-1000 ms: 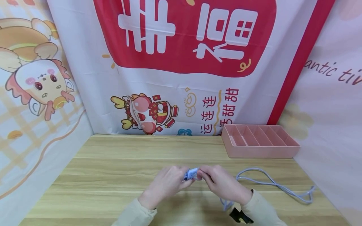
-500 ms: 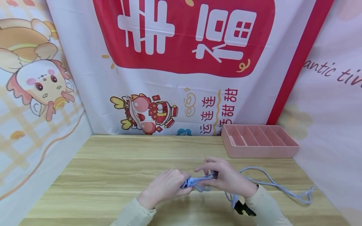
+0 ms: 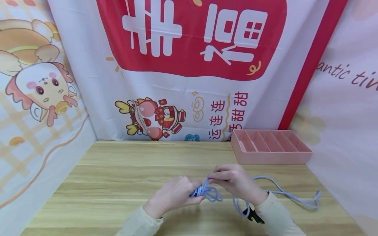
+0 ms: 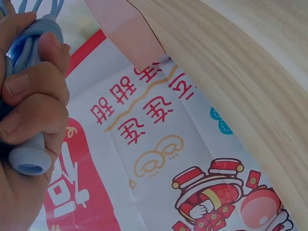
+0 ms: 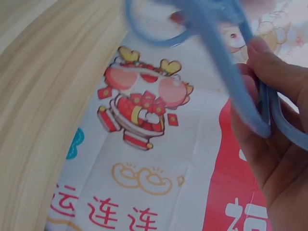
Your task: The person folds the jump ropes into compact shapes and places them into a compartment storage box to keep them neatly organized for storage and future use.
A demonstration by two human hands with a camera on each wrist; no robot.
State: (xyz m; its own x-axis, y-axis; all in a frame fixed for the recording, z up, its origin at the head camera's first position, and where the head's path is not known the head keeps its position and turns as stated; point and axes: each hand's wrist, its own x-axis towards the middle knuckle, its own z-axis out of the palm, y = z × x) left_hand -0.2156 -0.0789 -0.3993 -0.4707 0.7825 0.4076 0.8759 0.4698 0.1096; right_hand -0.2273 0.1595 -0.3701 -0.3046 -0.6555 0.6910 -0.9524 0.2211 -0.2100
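A light blue jump rope (image 3: 213, 194) is gathered in a bundle between my hands, above the wooden table. My left hand (image 3: 174, 194) grips the bundle, its fingers curled round a handle whose flared, hollow end (image 4: 30, 161) pokes out below them in the left wrist view. Cord is wound round the bundle near its thumb. My right hand (image 3: 235, 184) pinches a strand drawn up from the coils; in the right wrist view cord (image 5: 231, 82) passes between its thumb and fingers. A long loose loop (image 3: 290, 196) trails on the table to the right.
At the back right of the table (image 3: 124, 170) stands a pink divided box (image 3: 273, 158). Printed cloth hangs behind (image 3: 165, 83) and along both sides. A black band (image 3: 254, 216) is on the right wrist, beside a hanging loop of cord.
My right hand has opened out the bundled loops and shifted to pinch one strand. The trailing loop has slid slightly left, while my left hand keeps its grip.
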